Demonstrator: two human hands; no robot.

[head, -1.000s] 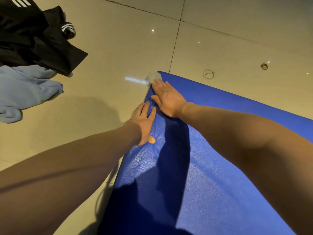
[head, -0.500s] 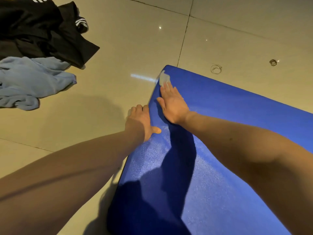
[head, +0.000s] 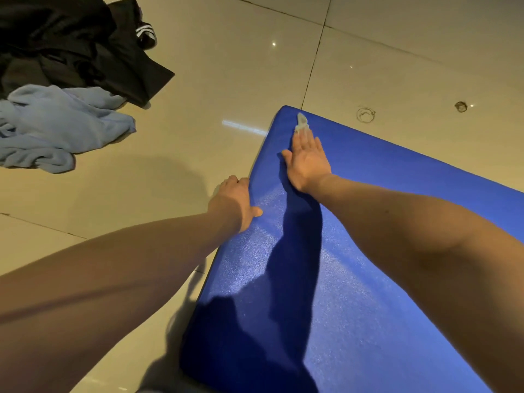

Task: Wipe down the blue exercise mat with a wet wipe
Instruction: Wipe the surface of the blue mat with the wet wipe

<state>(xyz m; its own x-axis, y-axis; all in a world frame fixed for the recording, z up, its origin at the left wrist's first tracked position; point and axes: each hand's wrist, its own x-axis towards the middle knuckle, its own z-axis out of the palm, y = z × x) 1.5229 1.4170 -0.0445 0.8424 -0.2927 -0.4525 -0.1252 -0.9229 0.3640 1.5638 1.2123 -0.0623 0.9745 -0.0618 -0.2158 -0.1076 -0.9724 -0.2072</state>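
The blue exercise mat (head: 368, 279) lies on the tiled floor and fills the lower right of the head view. My right hand (head: 307, 160) lies flat on the mat near its far left corner, fingers straight, pressing a small pale wet wipe (head: 301, 122) that sticks out beyond the fingertips. My left hand (head: 236, 201) sits at the mat's left edge. Its thumb rests on top of the mat and its fingers curl down over the side onto the floor.
A pile of black clothing (head: 71, 43) and a light blue cloth (head: 56, 126) lie on the beige floor tiles (head: 226, 66) to the far left. Two small round fittings (head: 365, 114) are set in the floor beyond the mat.
My right hand has slid the wipe from the corner inward along the far end. My left hand has shifted from flat on the mat to its left edge.
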